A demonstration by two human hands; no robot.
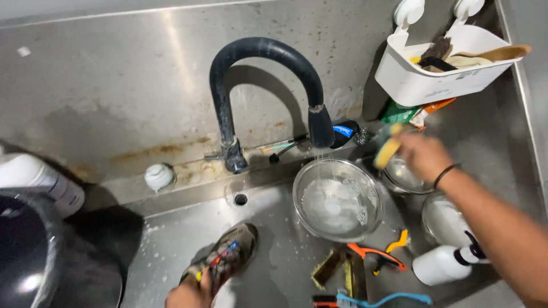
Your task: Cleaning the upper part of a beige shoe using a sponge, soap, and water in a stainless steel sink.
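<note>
My left hand (187,295) grips a worn brown shoe (228,258) with coloured laces, holding it low in the steel sink (171,239). My right hand (423,157) reaches across to the sink's back right and holds a yellow sponge (388,149), blurred with motion, over a round metal bowl (402,177). Water runs from the black curved faucet (268,57) into a larger steel bowl (338,199) full of foamy water.
A white wall caddy (434,74) with brushes hangs at top right. Brushes, orange and yellow tools (377,254) and a white bottle (442,264) lie in the sink. A white jug (40,179) and a dark bagged bin (28,251) stand at left.
</note>
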